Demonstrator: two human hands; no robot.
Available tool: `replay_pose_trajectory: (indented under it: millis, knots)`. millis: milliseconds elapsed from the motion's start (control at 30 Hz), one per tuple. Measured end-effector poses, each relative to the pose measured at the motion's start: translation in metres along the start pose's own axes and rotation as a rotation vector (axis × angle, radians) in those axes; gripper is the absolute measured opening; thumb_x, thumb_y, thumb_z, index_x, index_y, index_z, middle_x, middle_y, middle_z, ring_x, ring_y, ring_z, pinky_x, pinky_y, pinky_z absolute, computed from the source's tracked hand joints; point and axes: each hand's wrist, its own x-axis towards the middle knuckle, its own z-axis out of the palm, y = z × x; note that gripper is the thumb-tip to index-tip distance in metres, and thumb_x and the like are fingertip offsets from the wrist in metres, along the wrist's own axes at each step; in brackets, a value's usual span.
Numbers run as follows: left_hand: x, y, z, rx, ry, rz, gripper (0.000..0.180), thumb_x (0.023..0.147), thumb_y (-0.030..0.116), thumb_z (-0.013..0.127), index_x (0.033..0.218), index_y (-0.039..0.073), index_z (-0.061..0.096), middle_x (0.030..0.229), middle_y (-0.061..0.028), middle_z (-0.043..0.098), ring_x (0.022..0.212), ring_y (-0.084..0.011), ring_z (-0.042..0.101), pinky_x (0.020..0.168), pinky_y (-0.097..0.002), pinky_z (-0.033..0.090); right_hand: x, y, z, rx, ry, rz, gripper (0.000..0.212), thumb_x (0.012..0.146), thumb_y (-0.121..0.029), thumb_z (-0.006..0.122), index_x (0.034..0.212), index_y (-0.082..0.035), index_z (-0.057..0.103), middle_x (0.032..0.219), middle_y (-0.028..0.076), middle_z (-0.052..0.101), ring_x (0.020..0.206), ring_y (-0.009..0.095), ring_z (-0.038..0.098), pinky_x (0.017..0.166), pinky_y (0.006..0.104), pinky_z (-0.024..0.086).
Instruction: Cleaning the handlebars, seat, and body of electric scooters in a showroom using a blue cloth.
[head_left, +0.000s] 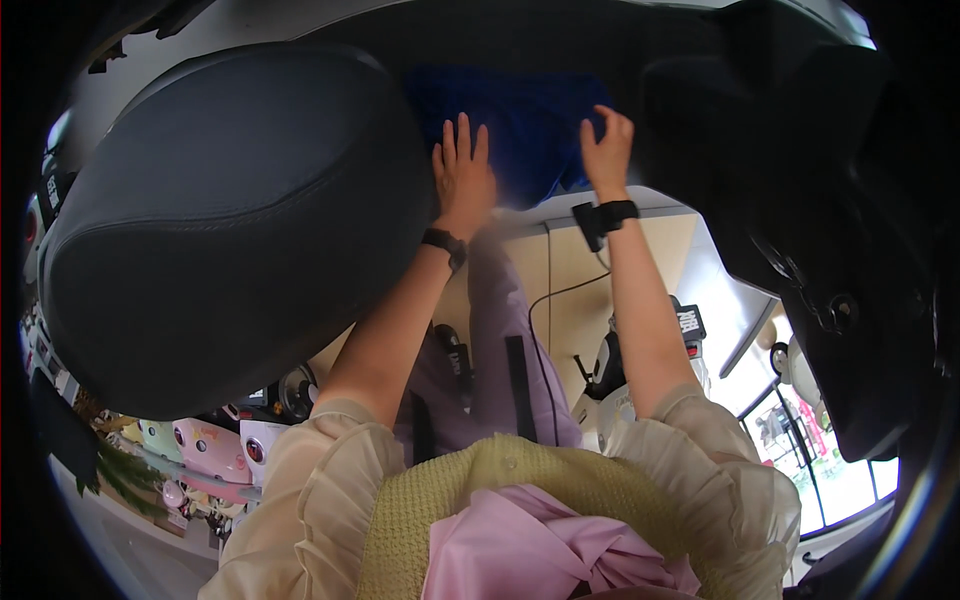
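Observation:
A dark blue cloth lies spread on the dark floorboard of what looks like a scooter. My left hand rests on the cloth's left part, its fingers stretched out and slightly apart, next to the seat. At the cloth's right edge is my right hand, with bent fingers and the thumb held apart from them; no cloth shows between them. Whether its fingertips touch the cloth is hard to see. A black band circles each wrist.
The big black padded seat fills the left side. Dark front bodywork rises on the right. Below hangs a thin black cable near my right forearm. Pastel scooters stand in the background at lower left, and a bright glass door is at lower right.

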Motion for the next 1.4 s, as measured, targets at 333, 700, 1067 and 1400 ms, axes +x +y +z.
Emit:
replay_pose_trajectory:
  millis: [333, 700, 1067, 1400]
  knots:
    - [0.050, -0.007, 0.045, 0.151, 0.108, -0.186, 0.064, 0.102, 0.038, 0.042, 0.155, 0.012, 0.020, 0.162, -0.0201, 0.004, 0.149, -0.0427, 0.003, 0.114, -0.0671, 0.008, -0.026, -0.049, 0.109, -0.454, 0.020, 0.012, 0.069, 0.092, -0.044, 0.052, 0.147, -0.004, 0.037, 0.153, 0.035, 0.020, 0.142, 0.055, 0.015, 0.110, 0.0680, 0.014]
    - [-0.020, -0.012, 0.058, 0.141, 0.131, -0.273, 0.063, 0.098, 0.030, 0.049, 0.147, -0.006, 0.030, 0.157, -0.0314, 0.013, 0.145, -0.0501, 0.011, 0.116, -0.0603, 0.012, -0.045, -0.063, 0.090, -0.353, -0.396, -0.557, 0.059, 0.091, -0.036, 0.059, 0.146, -0.021, 0.044, 0.157, 0.017, 0.027, 0.144, 0.041, 0.021, 0.106, 0.0709, 0.021]
    - [0.039, 0.017, 0.058, 0.137, 0.138, -0.085, 0.067, 0.091, 0.037, 0.062, 0.144, 0.003, 0.039, 0.152, -0.0303, 0.025, 0.142, -0.0521, 0.016, 0.112, -0.0651, 0.017, -0.029, 0.020, 0.055, -0.558, -0.093, 0.003, 0.064, 0.098, -0.045, 0.047, 0.153, -0.017, 0.029, 0.159, 0.027, 0.013, 0.144, 0.053, 0.011, 0.108, 0.0719, 0.015]
    - [0.160, 0.009, 0.034, 0.034, 0.404, -0.093, 0.063, 0.092, 0.041, 0.059, 0.148, 0.019, 0.040, 0.157, -0.0170, 0.026, 0.146, -0.0419, 0.016, 0.115, -0.0592, 0.013, 0.125, -0.010, 0.106, -0.493, 0.148, -0.203, 0.060, 0.093, -0.033, 0.050, 0.147, -0.010, 0.041, 0.154, 0.030, 0.023, 0.138, 0.059, 0.018, 0.103, 0.0756, 0.019]
